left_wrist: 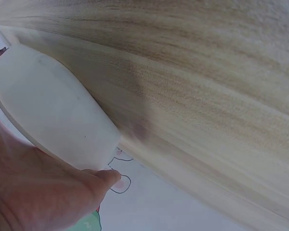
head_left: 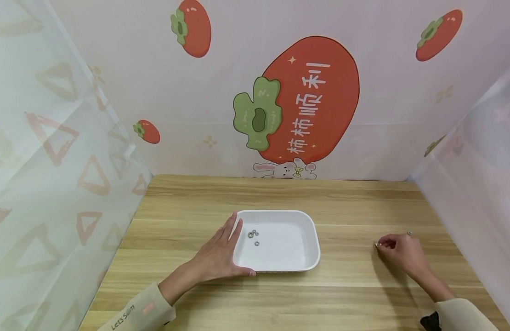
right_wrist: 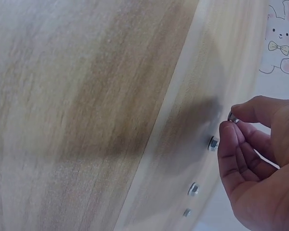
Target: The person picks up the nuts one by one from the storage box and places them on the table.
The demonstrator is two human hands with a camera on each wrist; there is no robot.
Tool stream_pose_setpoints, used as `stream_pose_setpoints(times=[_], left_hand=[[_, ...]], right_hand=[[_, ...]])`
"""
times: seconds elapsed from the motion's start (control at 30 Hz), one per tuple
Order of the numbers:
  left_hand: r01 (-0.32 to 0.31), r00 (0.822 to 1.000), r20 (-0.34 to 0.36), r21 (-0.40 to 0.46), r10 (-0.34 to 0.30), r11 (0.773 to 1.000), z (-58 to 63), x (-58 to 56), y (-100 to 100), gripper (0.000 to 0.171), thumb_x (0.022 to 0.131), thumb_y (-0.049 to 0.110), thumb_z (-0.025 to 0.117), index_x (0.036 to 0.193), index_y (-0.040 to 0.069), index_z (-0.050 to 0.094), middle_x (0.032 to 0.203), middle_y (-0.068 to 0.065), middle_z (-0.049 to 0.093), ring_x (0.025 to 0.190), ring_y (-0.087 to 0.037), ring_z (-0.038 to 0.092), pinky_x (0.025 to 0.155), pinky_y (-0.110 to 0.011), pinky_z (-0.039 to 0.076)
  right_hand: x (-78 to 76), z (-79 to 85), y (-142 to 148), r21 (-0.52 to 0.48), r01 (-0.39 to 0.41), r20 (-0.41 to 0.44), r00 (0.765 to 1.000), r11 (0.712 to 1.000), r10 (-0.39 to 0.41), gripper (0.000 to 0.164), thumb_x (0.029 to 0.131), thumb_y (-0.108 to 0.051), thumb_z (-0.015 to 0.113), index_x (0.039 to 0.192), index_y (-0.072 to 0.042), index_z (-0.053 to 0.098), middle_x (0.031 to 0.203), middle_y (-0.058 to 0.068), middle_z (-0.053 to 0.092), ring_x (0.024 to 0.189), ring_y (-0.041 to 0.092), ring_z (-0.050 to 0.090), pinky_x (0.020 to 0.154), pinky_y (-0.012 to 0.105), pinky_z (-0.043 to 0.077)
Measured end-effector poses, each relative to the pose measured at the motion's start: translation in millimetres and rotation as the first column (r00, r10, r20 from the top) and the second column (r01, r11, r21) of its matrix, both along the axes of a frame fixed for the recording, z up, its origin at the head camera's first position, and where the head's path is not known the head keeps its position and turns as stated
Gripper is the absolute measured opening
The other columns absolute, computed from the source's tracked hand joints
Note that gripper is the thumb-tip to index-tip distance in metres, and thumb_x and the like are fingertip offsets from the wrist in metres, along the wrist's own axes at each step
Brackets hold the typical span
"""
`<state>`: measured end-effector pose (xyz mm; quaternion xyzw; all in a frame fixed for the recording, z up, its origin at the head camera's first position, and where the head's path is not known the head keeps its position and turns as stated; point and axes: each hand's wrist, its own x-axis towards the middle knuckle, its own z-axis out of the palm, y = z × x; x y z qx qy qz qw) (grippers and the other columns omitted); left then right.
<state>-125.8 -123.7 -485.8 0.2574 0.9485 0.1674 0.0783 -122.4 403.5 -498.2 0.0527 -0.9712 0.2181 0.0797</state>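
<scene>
A white rectangular tray (head_left: 286, 246) stands on the wooden table, with several small metal nuts (head_left: 251, 235) lying toward its left side. My left hand (head_left: 218, 255) rests against the tray's left end, fingers extended along the rim and thumb stretched along the front edge. In the left wrist view, that hand (left_wrist: 48, 187) lies along the tray's outer wall (left_wrist: 58, 110). Off to the right, just above the table, my right hand (head_left: 404, 253) pinches a small shiny metal nut (right_wrist: 232, 116) between thumb and fingertips.
Beside the right hand, metal nuts (right_wrist: 213, 143) lie on the table (right_wrist: 111, 120); one nut (head_left: 410, 233) shows behind that hand in the head view. A printed curtain (head_left: 197, 151) borders the table's back edge, and more curtains hang at both sides.
</scene>
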Motion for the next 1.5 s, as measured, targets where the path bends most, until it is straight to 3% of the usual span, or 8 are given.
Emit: stream_pose_setpoints(times=[0.33,0.6,0.83,1.07,1.3,1.5], left_hand=[[-0.003,1.000,-0.006,0.012,0.003,1.000,-1.8,-0.6,1,0.141,0.076,0.085,0.073,0.168,-0.001,0.011,0.177,-0.021,-0.003,0.163,-0.036,0.010,0.129,-0.051,0.026],[-0.004,1.000,0.001,0.017,0.004,1.000,-2.5,-0.8,0,0.141,0.075,0.087,0.071,0.169,0.000,0.011,0.177,-0.017,-0.008,0.164,-0.036,0.010,0.129,-0.051,0.026],[-0.008,1.000,-0.003,0.016,0.008,1.000,-2.3,-0.5,0,0.141,0.075,0.086,0.072,0.169,0.000,0.011,0.177,-0.020,-0.004,0.163,-0.037,0.012,0.128,-0.052,0.028],[-0.009,1.000,0.007,0.014,0.009,1.000,-1.1,-0.9,1,0.141,0.075,0.086,0.072,0.169,0.000,0.010,0.177,-0.020,-0.003,0.163,-0.036,0.012,0.128,-0.052,0.028],[-0.003,1.000,-0.003,0.021,0.004,1.000,-0.8,-1.5,2,0.141,0.076,0.084,0.073,0.169,-0.001,0.011,0.177,-0.021,-0.002,0.163,-0.037,0.012,0.128,-0.052,0.029],[-0.005,1.000,-0.010,0.012,0.005,1.000,-2.0,-1.6,1,0.141,0.075,0.085,0.073,0.169,-0.001,0.011,0.177,-0.022,-0.002,0.163,-0.037,0.013,0.127,-0.052,0.029]], right_hand=[[-1.3,-2.5,0,0.053,-0.012,0.041,0.999,0.999,0.010,0.005,0.085,-0.003,0.082,0.081,-0.003,0.079,0.073,0.000,0.073,0.063,0.010,0.063,0.055,0.025,0.050],[-2.4,-1.7,-1,0.076,-0.007,0.084,0.996,0.997,0.001,0.003,0.085,-0.004,0.081,0.084,-0.001,0.080,0.075,0.002,0.074,0.067,0.015,0.066,0.058,0.030,0.051],[-3.2,-1.0,0,0.084,-0.014,0.089,0.996,0.996,0.006,0.005,0.086,-0.006,0.080,0.084,-0.001,0.079,0.076,0.002,0.075,0.068,0.017,0.067,0.060,0.034,0.053],[-2.2,1.8,0,0.082,-0.025,0.095,0.995,0.996,0.017,0.006,0.084,-0.005,0.082,0.085,0.000,0.080,0.076,0.004,0.076,0.067,0.018,0.068,0.059,0.033,0.054],[-1.3,16.8,4,0.046,-0.005,0.035,0.999,0.999,0.004,0.017,0.092,-0.013,0.079,0.091,0.005,0.081,0.082,0.013,0.078,0.067,0.021,0.071,0.058,0.032,0.056],[-7.9,38.1,8,0.009,0.000,0.007,1.000,1.000,0.000,0.028,0.103,-0.019,0.070,0.101,0.007,0.080,0.084,0.016,0.078,0.060,0.011,0.062,0.053,0.027,0.048]])
